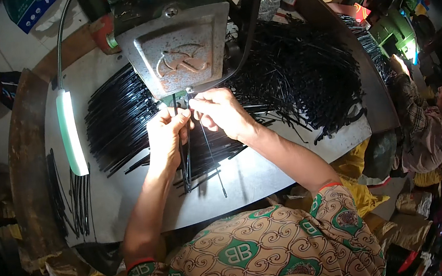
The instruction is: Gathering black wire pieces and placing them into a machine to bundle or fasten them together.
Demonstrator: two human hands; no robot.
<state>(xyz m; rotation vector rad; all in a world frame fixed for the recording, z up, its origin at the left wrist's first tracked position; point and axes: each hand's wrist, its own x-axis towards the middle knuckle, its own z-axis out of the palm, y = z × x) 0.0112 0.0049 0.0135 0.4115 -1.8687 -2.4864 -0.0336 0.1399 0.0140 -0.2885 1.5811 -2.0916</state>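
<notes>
Both hands meet just under the metal head of a bench machine [177, 49], its cover embossed with an umbrella shape. My left hand [165, 134] is closed, thumb and fingers pinching a few thin black umbrella ribs [187, 167] that hang down toward me. Close beside it, my right hand [223, 113] pinches the upper end of a thin black rib [213, 158], which slants down over the table. The fingertips cover the joint between the pieces. Left of my hands lies a fanned pile of black ribs [114, 118].
A large tangled heap of black ribs [307, 72] covers the table's right side. Several ribs [81, 205] lie at the left edge, below a lit lamp [70, 134] on a bendy neck. The pale table [114, 212] has a raised brown rim [28, 161]. Another person [424, 129] sits far right.
</notes>
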